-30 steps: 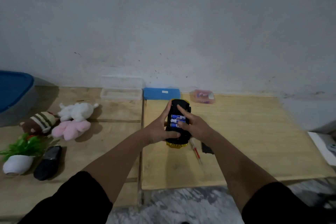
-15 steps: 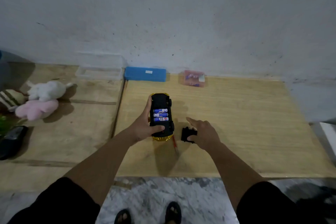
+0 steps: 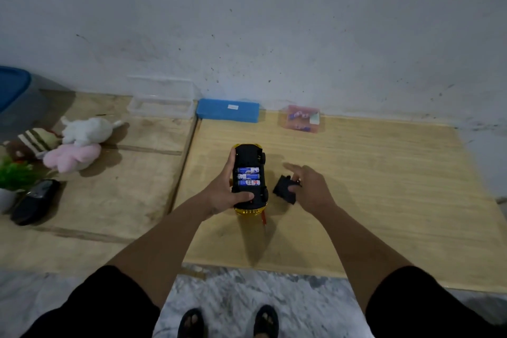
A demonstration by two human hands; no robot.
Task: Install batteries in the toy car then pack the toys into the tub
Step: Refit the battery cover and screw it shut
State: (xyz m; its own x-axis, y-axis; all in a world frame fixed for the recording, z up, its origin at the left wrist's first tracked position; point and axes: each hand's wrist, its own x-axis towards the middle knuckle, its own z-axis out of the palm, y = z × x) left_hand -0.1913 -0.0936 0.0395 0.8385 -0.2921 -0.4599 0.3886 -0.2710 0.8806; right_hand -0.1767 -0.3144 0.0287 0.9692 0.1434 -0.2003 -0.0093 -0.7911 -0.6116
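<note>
The toy car is gripped upside down in the left hand, thumb laid across its near end, above the right-hand board. Three batteries are seen seated in its open bay. The black cover is pinched at its right edge by the right hand, index finger stretched out; whether the cover is lifted off the board cannot be told. A red screwdriver is mostly hidden under the car.

Against the wall a blue case, a clear box and a pink box are set; the pink box's contents are too blurred to read. On the left board plush toys are heaped. A plant, a dark toy and the tub are cut off or dim at the left edge.
</note>
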